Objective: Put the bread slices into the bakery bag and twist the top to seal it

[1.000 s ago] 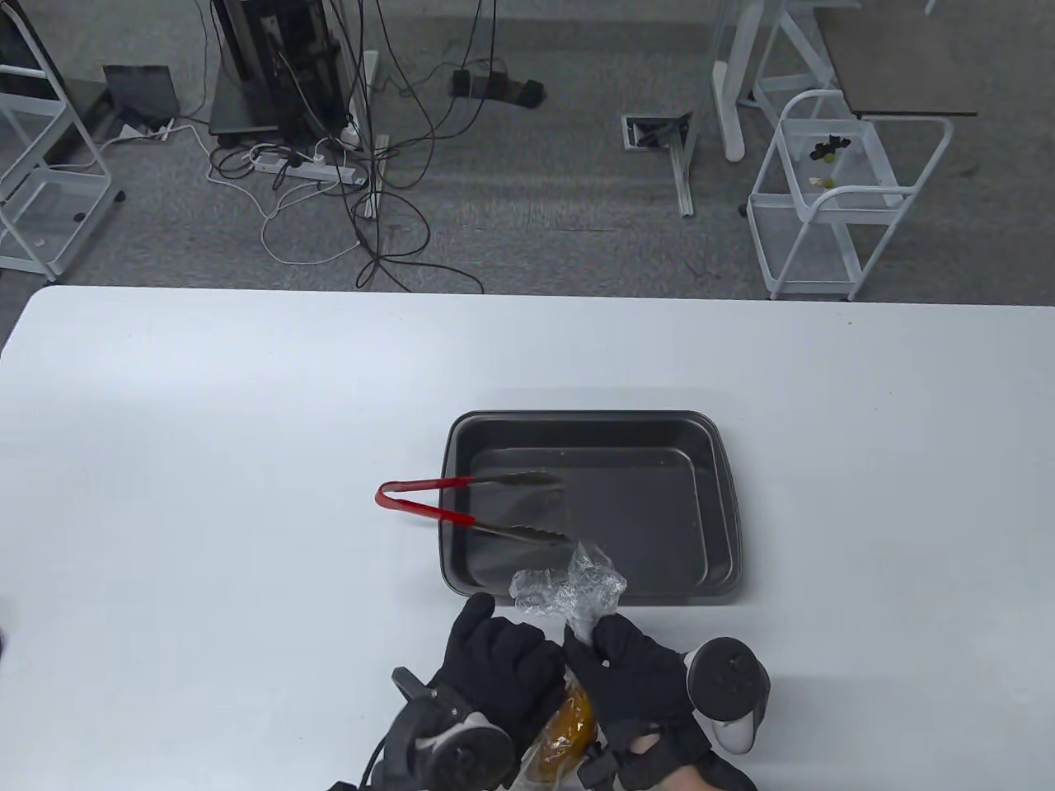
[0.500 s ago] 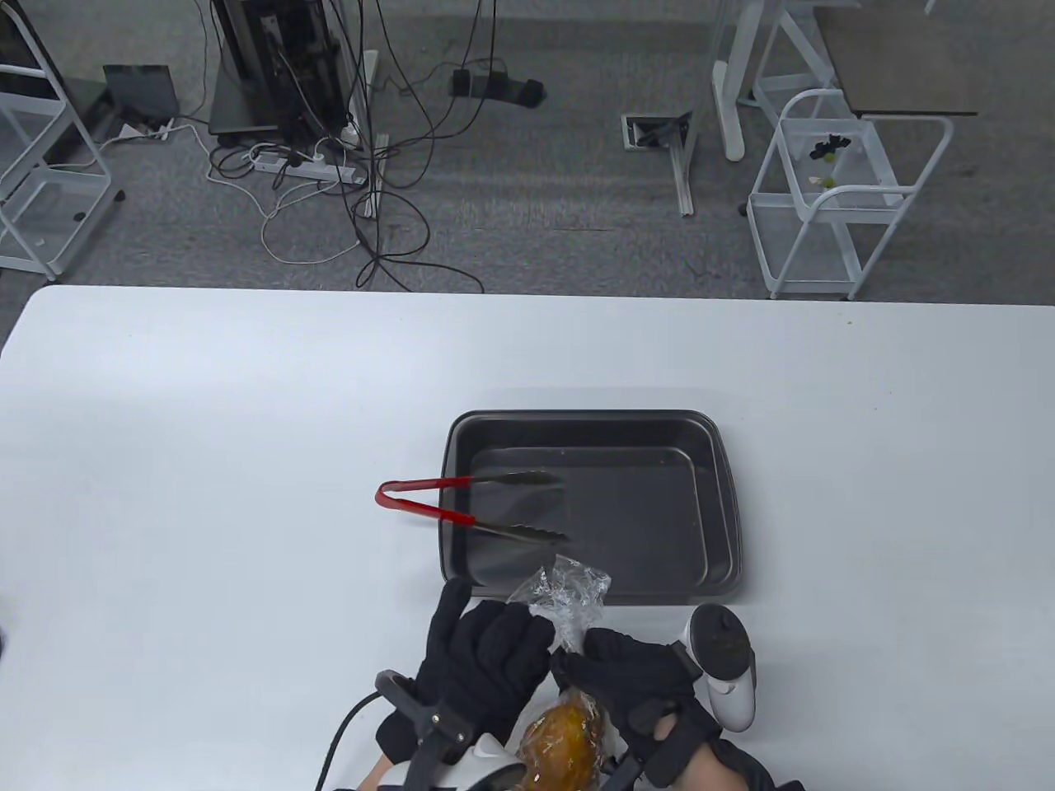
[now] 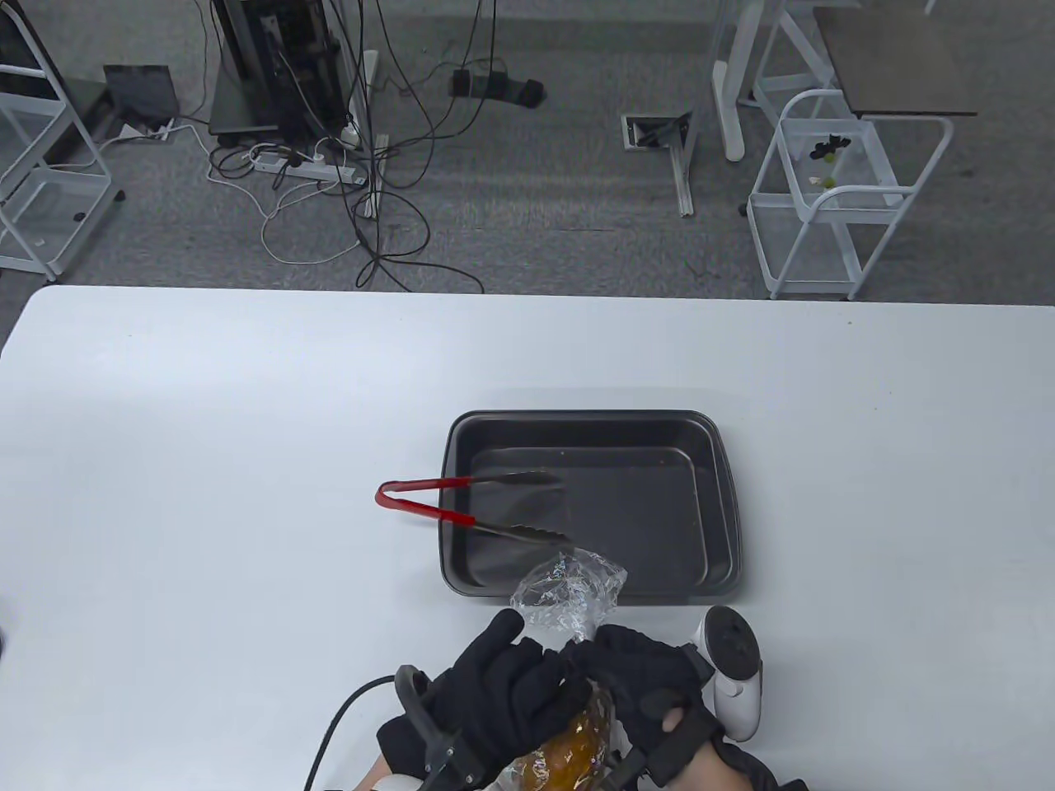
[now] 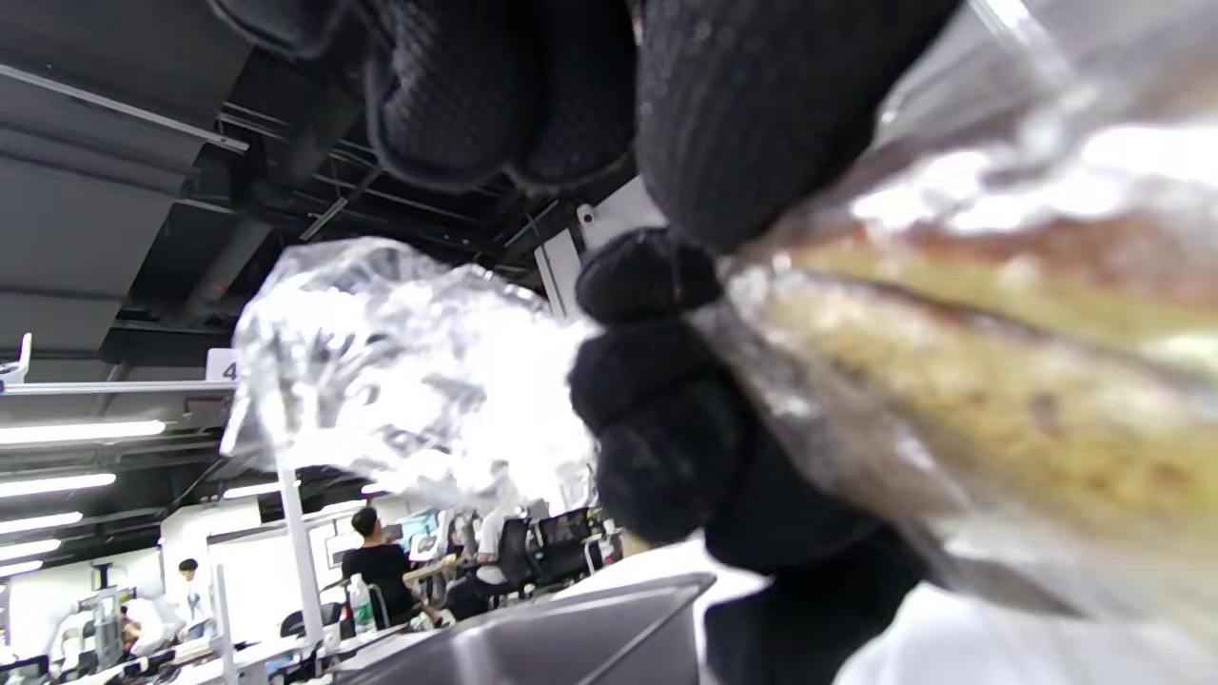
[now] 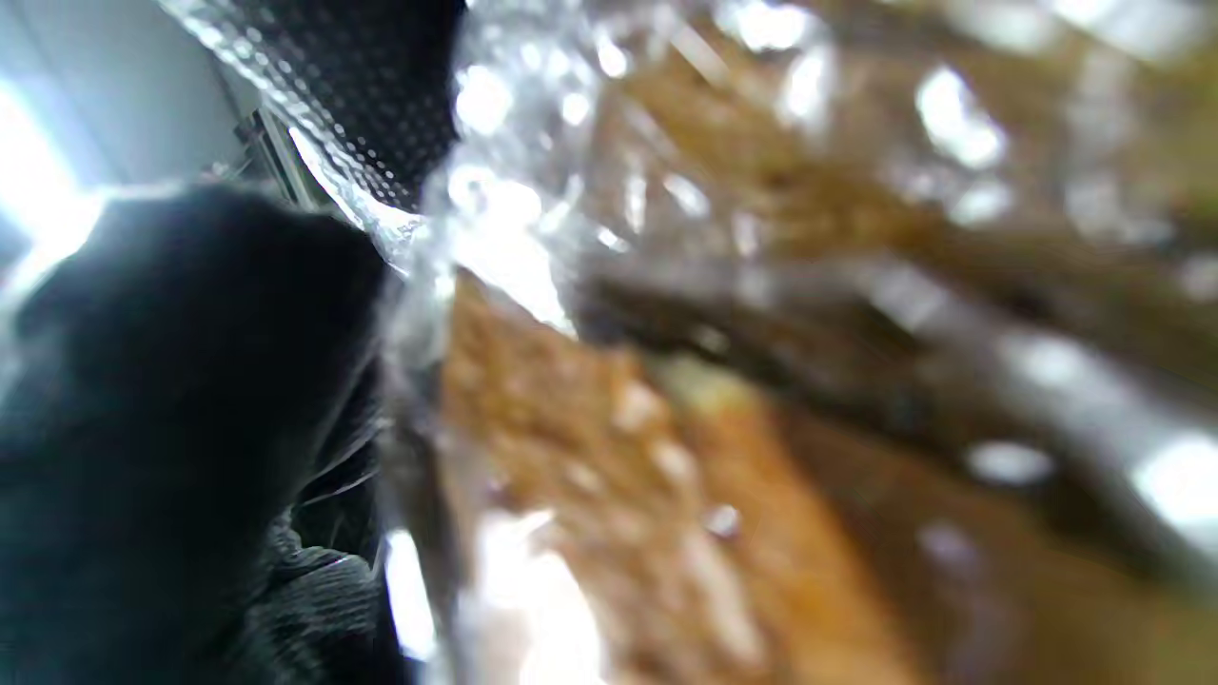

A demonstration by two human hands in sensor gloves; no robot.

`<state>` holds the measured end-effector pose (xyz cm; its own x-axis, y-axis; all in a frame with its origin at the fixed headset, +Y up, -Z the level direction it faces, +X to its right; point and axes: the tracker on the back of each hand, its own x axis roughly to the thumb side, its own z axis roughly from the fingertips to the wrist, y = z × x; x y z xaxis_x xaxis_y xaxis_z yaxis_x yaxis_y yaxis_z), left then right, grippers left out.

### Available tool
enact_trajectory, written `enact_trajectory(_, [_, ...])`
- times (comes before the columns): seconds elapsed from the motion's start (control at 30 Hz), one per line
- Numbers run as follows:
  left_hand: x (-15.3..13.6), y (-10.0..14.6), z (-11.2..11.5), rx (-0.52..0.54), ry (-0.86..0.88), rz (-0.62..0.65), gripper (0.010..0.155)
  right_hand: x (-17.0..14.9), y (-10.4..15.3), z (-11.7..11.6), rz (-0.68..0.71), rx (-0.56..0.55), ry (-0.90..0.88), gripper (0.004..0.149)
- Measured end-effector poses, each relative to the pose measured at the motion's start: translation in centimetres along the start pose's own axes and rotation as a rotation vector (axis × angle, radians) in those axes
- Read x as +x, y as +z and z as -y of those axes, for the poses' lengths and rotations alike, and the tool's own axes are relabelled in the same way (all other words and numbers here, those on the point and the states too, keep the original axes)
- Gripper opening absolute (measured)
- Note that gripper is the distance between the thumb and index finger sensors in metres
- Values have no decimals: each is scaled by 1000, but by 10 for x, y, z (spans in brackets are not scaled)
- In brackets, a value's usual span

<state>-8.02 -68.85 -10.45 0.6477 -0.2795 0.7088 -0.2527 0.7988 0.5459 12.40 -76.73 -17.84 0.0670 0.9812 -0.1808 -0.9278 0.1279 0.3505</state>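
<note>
Near the table's front edge, the clear bakery bag is held between both hands, its crumpled top fanning out above them. Golden-brown bread slices show through the film below the hands. My left hand wraps the bag's upper body, fingers curled toward the neck. My right hand grips the neck from the right. In the left wrist view the bag top flares past the right hand's fingers, with the bread at right. The right wrist view is filled by blurred bread behind film.
A dark baking tray lies just beyond the hands. Red-handled tongs rest over its left rim, tips inside it. The white table stretches left and right. Carts, cables and desk legs stand on the floor beyond.
The left hand has moved right and closed around the bag just below the neck. The crumpled top has turned and spread a little. The right hand has rolled, its tracker shifting slightly.
</note>
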Motion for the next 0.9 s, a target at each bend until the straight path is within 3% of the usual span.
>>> enact_trajectory(0.5, [-2, -3, 9, 24, -20, -86, 52, -3, 7, -7, -31, -24, -110, 42])
enact_trajectory(0.8, [-5, -5, 10, -8, -16, -123, 52, -1, 7, -8, 3, -56, -47, 42])
enact_trajectory(0.9, [-10, -6, 12, -70, -19, -182, 54, 2, 5, -7, 37, -28, 12, 42])
